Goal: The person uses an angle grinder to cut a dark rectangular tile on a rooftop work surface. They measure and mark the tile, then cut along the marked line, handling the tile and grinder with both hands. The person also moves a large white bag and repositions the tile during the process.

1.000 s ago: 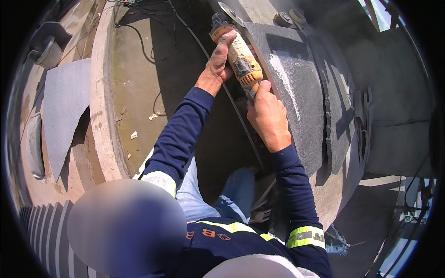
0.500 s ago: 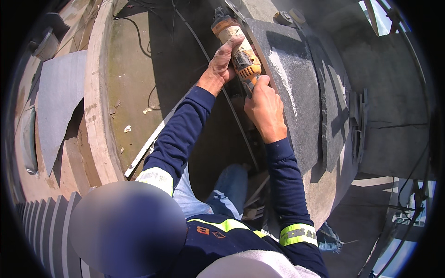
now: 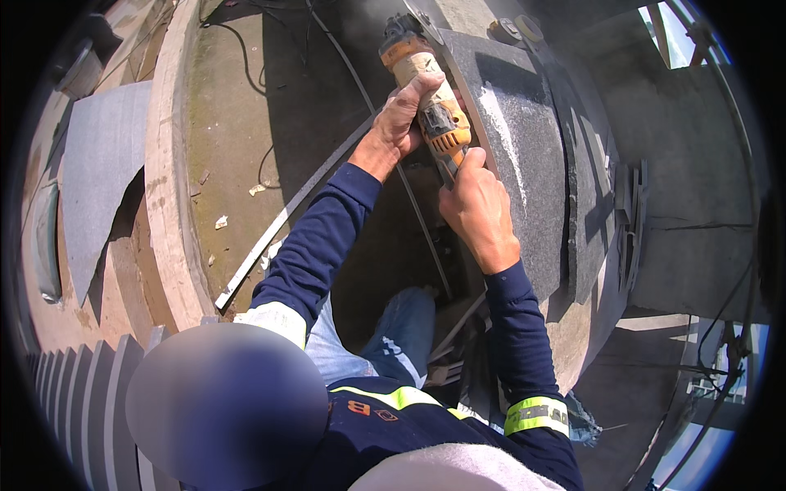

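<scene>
An angle grinder (image 3: pixel 447 131) with an orange and yellow body is held against the left edge of a curved grey granite slab (image 3: pixel 524 164). My left hand (image 3: pixel 404 114) wraps around the tool's front body. My right hand (image 3: pixel 479 214) grips its rear end, close to the slab's edge. The grinder's head (image 3: pixel 401 37) points away from me, and its disc is hidden. A pale ground streak runs down the slab face beside the tool. Both arms are in dark blue sleeves with reflective cuffs.
A long metal strip (image 3: pixel 286 217) lies diagonally on the dusty concrete floor, with black cables (image 3: pixel 246 49) beyond it. A curved stone rim (image 3: pixel 168 188) and a grey slab (image 3: pixel 98 172) are at the left. Stacked slabs (image 3: pixel 74 409) stand at lower left, and more stone pieces (image 3: pixel 598 213) at the right.
Both hands stay on the grinder at the slab's edge. The tool and hands have shifted only slightly along the edge.
</scene>
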Demonstrator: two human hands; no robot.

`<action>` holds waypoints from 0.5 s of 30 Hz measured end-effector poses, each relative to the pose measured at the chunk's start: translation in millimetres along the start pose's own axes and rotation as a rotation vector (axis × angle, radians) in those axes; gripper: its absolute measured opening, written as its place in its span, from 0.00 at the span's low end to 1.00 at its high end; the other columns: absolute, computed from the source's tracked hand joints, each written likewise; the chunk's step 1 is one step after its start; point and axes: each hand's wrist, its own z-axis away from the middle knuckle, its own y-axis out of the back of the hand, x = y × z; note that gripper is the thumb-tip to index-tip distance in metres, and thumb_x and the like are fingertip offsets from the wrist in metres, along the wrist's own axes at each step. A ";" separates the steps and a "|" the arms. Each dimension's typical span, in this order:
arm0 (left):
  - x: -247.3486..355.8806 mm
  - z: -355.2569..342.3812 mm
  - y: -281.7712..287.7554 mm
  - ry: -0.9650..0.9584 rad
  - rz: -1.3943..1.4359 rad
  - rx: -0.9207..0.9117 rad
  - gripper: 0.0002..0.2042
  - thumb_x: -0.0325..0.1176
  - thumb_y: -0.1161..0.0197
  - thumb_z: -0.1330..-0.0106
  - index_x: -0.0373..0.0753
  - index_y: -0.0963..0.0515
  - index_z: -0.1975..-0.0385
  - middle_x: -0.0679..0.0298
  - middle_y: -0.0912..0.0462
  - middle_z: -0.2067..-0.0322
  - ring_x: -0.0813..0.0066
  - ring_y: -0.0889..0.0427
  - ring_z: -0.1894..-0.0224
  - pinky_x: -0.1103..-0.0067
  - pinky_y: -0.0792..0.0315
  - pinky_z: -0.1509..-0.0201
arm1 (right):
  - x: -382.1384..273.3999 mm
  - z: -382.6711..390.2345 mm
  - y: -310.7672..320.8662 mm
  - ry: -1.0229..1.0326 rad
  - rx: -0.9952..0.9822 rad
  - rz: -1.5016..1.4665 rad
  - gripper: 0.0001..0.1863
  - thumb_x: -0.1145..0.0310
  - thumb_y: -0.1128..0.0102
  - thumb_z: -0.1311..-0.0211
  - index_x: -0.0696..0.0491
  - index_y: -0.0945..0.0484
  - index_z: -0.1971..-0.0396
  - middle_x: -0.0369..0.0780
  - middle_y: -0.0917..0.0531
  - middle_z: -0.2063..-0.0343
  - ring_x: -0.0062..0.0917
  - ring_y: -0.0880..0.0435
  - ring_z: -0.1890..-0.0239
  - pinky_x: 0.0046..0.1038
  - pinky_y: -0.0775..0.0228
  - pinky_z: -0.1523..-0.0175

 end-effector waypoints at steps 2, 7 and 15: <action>1.6 2.8 -1.0 0.008 -0.012 0.005 0.24 0.37 0.23 0.32 0.35 0.27 0.44 0.51 0.13 0.55 0.57 0.07 0.55 0.59 0.08 0.48 | 0.3 0.7 -2.5 0.004 0.009 -0.004 0.24 0.72 0.29 0.38 0.61 0.35 0.51 0.64 0.12 0.65 0.62 0.10 0.59 0.58 0.17 0.52; 6.5 -1.0 -1.3 0.033 -0.025 0.022 0.23 0.38 0.25 0.30 0.34 0.27 0.43 0.51 0.13 0.54 0.55 0.07 0.54 0.57 0.09 0.46 | -1.7 -4.7 -4.8 0.012 0.036 0.000 0.20 0.75 0.34 0.36 0.61 0.34 0.50 0.61 0.11 0.65 0.60 0.09 0.59 0.57 0.16 0.52; 13.1 -22.9 8.0 0.050 -0.014 0.015 0.23 0.38 0.26 0.30 0.35 0.27 0.42 0.51 0.12 0.55 0.54 0.07 0.56 0.56 0.10 0.47 | -5.6 -20.9 -8.7 -0.001 0.062 -0.026 0.21 0.74 0.34 0.38 0.62 0.34 0.50 0.64 0.12 0.64 0.63 0.10 0.57 0.59 0.17 0.50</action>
